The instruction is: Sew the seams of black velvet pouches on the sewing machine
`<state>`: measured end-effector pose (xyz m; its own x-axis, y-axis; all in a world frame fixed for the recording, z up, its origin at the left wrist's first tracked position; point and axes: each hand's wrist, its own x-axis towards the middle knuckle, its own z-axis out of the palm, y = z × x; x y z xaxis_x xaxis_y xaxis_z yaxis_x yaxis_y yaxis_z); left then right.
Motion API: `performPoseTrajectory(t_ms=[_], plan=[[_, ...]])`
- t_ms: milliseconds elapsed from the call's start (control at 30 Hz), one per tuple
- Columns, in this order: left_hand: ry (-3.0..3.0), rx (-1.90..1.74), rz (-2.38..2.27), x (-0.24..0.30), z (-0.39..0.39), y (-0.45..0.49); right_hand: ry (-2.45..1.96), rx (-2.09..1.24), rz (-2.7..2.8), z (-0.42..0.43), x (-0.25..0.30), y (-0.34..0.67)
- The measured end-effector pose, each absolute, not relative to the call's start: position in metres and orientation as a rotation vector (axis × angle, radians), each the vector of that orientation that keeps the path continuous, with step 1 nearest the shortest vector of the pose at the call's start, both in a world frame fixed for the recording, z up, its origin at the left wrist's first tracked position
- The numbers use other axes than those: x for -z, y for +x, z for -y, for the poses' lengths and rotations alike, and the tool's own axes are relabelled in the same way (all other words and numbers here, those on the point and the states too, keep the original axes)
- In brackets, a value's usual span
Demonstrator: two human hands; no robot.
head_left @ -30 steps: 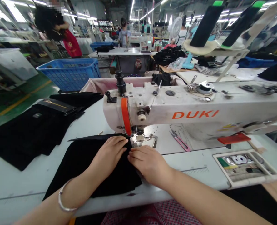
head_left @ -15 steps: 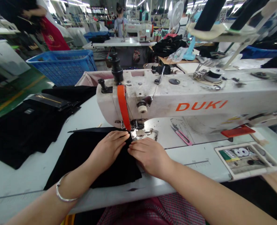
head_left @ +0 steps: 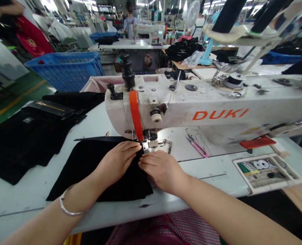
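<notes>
Nearest my camera is the wearer's checked garment [head_left: 171, 224], below the near edge of the bench [head_left: 18, 199]. On that bench I have the black fabric panel [head_left: 86, 154], lying left of the needle area [head_left: 147, 145] with its far right corner just beside it. I see the left hand [head_left: 121, 156], a silver bangle [head_left: 66, 210] on its wrist, resting over that corner with fingers close together, narrow. The right hand [head_left: 163, 168] sits at the panel's right edge, its fingers also bunched; I can't tell whether either hand pinches the panel or only presses it. To the right lies a parts tray [head_left: 275, 188], and farther in, pink-handled thread snips [head_left: 200, 149]. Past the hands stands the white DUKI sewing machine [head_left: 178, 107], an orange strip [head_left: 135, 115] down its head. Black garment pieces [head_left: 25, 143] lie at the left. Beyond, I make out a blue plastic basket [head_left: 66, 73], dark thread cones [head_left: 226, 18] at right, another sewing machine [head_left: 149, 30], a person in a striped top [head_left: 129, 27] and a white fan [head_left: 192, 14]
</notes>
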<state>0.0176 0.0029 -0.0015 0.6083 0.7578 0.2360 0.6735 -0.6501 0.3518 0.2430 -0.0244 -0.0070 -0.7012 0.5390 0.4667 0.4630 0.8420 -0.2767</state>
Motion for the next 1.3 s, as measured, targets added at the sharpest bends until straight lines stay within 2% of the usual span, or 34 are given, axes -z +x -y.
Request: performPoseTrajectory(t_ms=[933, 1133, 1300], plan=[[2.571, -0.515, -1.148, -0.001, -0.011, 0.015, -0.755, -0.218, 2.480, 0.025, 0.013, 0.235], [2.579, -0.260, -1.116, -0.014, 0.032, 0.009, -0.779, -0.375, 2.555, 0.028, -0.012, 0.263], [2.665, -0.281, -1.111, -0.016, 0.077, 0.009, -0.996, -0.415, 2.650, 0.017, -0.032, 0.296]])
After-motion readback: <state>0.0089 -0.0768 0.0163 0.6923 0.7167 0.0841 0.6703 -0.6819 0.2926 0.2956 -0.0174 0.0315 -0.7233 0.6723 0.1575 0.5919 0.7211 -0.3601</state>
